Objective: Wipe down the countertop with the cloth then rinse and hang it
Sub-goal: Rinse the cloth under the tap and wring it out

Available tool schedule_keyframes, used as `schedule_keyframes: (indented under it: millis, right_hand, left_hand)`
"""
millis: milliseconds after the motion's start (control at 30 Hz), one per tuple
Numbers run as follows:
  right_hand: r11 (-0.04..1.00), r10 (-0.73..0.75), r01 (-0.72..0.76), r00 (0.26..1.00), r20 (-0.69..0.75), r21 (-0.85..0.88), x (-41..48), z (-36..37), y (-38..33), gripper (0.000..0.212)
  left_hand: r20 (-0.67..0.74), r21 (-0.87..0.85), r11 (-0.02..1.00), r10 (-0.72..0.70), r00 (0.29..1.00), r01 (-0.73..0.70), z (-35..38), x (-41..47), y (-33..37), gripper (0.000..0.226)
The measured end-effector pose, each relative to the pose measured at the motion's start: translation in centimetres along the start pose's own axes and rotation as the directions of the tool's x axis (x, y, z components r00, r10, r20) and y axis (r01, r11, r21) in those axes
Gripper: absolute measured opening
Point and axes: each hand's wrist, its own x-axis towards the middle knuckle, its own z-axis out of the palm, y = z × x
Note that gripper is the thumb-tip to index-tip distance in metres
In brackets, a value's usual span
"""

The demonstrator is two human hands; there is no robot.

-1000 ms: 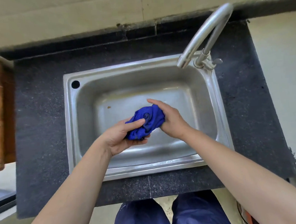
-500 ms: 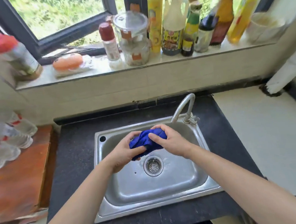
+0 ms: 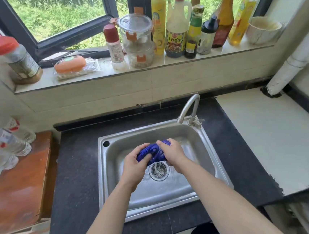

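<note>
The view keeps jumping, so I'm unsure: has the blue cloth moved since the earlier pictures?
No. The cloth stays over the sink, at the far edge of the drain.

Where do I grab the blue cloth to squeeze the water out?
Grip the blue cloth at its two ends, one hand from each side, like the left hand and right hand. It is bunched into a roll lying crosswise above the drain, ready for twisting.
</note>
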Motion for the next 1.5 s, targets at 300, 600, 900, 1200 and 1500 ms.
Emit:
schedule_keyframes:
  millis: [300,600,900,1200,1500]
  right_hand:
    - [0.864,-0.381,0.423,0.904,0.192,-0.275,-1.0,-2.0,-1.1,0.011]
    - [0.808,-0.512,0.556,0.826,0.236,-0.193,-0.5,-2.4,-2.5,0.032]
    - [0.960,-0.252,0.245,0.967,-0.036,-0.138,0.6,0.0,-2.9,0.033]
    - [0.996,0.038,-0.036,0.999,0.013,-0.084,2.4,1.0,-3.0,0.017]
    - [0.977,0.108,-0.059,0.966,0.235,-0.207,2.8,-0.1,-2.2,0.030]
  left_hand:
    - [0.051,-0.313,0.911,-0.268,0.962,0.270,-1.3,0.6,1.4,0.031]
    - [-0.132,-0.398,0.820,-0.493,0.860,0.410,1.2,3.4,3.2,0.053]
    - [-0.482,0.604,0.796,0.320,0.816,0.045,4.6,3.0,1.6,0.057]
    - [-0.039,0.943,0.260,0.708,0.705,-0.209,1.3,5.1,-1.2,0.069]
    - [-0.076,0.847,0.482,0.526,0.847,-0.223,-0.5,4.4,-0.6,0.046]
